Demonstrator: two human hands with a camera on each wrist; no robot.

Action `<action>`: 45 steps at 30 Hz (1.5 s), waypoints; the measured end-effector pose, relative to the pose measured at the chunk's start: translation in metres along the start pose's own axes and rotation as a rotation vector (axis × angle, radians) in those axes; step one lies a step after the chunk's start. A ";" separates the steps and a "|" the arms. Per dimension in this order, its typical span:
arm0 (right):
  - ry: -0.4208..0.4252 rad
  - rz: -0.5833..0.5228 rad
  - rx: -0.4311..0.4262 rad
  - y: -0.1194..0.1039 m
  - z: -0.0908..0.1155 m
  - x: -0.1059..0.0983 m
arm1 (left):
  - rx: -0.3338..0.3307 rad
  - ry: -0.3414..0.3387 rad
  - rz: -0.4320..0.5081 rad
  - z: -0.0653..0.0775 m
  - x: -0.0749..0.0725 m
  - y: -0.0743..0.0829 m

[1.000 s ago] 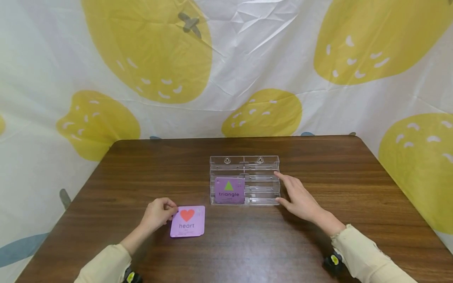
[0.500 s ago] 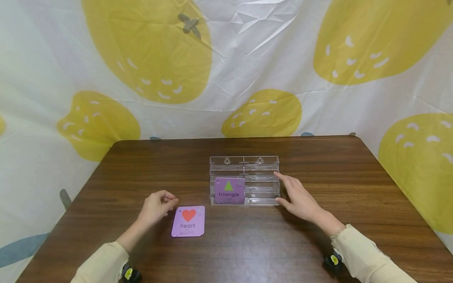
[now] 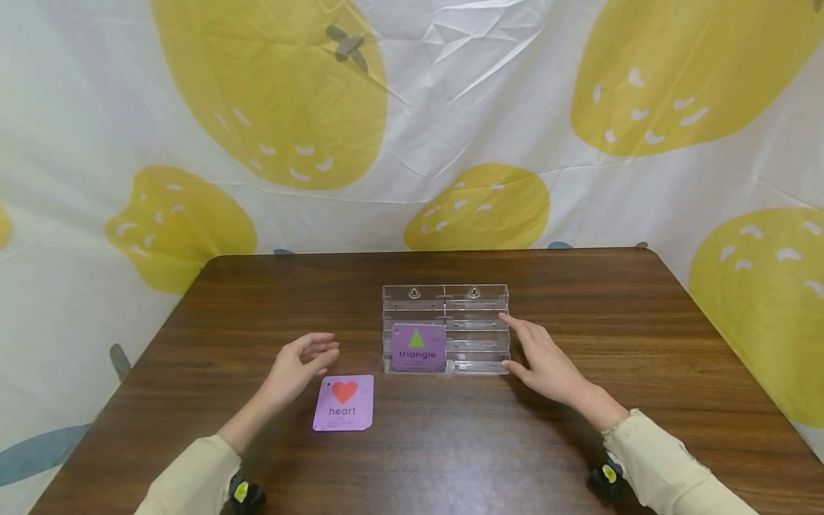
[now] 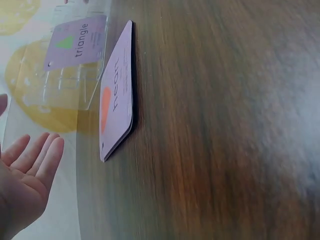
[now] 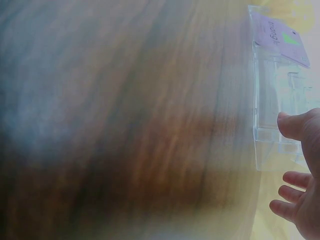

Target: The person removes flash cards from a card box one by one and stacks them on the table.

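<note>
A purple card with a red heart [image 3: 344, 403] lies face up on the table, on top of a thin stack whose edges show in the left wrist view. Just beyond its upper left corner hovers my left hand [image 3: 299, 365], fingers loosely extended and holding nothing. A clear plastic tiered card holder [image 3: 476, 336] stands to the right, split into two columns. In its lower left pocket sits a purple card with a green triangle [image 3: 418, 347]. My right hand [image 3: 543, 361] touches the holder's right side with thumb and forefinger spread along it.
The dark wood-grain table [image 3: 450, 458] reaches back to a white cloth [image 3: 463, 86] printed with yellow lemons, which hangs behind and at both sides.
My left hand has let go of the heart card's left edge, lifted away and shifted slightly right with its fingers opening. The right hand and the holder stay where they were.
</note>
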State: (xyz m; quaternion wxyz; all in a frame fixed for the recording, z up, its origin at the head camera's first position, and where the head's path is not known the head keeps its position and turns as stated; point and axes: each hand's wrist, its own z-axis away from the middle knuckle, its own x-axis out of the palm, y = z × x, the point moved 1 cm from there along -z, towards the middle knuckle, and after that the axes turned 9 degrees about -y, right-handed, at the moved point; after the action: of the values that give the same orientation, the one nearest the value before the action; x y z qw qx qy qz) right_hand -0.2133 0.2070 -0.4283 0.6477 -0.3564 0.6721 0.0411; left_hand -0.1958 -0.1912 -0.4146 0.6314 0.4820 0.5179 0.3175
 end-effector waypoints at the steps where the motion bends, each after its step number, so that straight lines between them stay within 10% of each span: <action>1: 0.000 -0.001 -0.001 0.000 0.000 0.000 | 0.001 0.002 0.016 0.000 0.001 0.001; 16: -0.006 -0.001 0.008 -0.001 0.000 0.000 | 0.150 -0.064 0.058 -0.017 0.019 0.011; 45: -0.005 0.006 0.004 -0.001 0.000 0.000 | 0.184 -0.073 0.060 -0.047 0.053 0.024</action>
State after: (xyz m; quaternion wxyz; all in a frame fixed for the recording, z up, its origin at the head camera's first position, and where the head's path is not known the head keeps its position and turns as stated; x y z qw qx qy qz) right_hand -0.2131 0.2064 -0.4279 0.6501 -0.3529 0.6716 0.0428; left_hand -0.2246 -0.1221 -0.4102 0.5931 0.5646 0.5066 0.2697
